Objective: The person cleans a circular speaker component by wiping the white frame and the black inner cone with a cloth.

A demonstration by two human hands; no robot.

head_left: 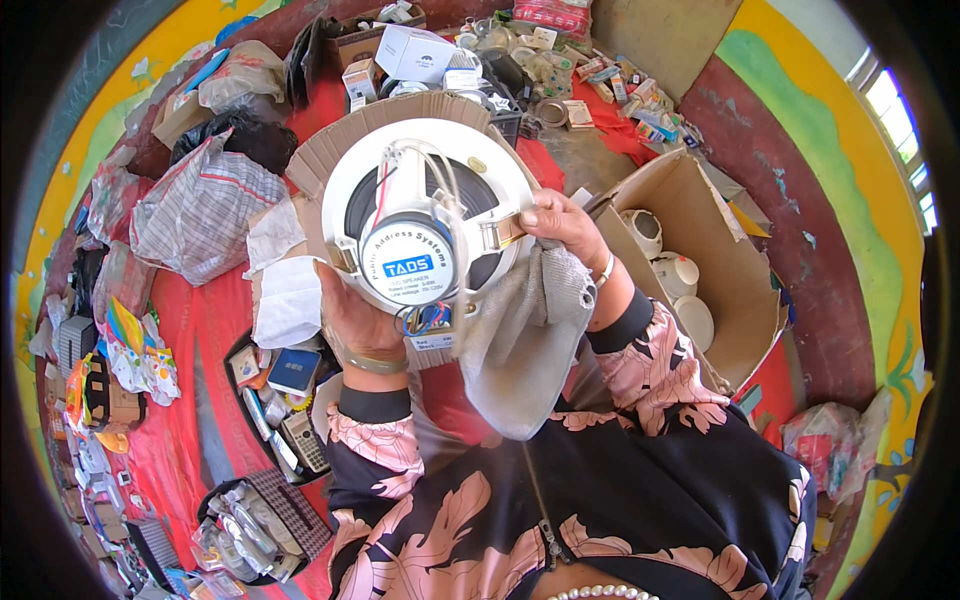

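Note:
Between my hands a round white ceiling speaker (405, 262) is held up with its back facing me, showing the magnet with a printed label, loose wires and metal spring clips at the sides. My left hand (362, 325) grips its lower left edge, thumb upward. At the right edge my right hand (562, 228) pinches the rim beside a clip. A grey cloth (530, 340) hangs down from that same hand, below the speaker's right side. Behind the speaker stands an open cardboard box (310, 160), largely hidden.
To the right, an open cardboard box (735, 250) holds several white round items. A checked bag (205, 215) lies at the left. Bins of small goods, including a calculator (305, 440), stand at lower left. White boxes (415, 52) and loose packages are piled at the back on red sheeting.

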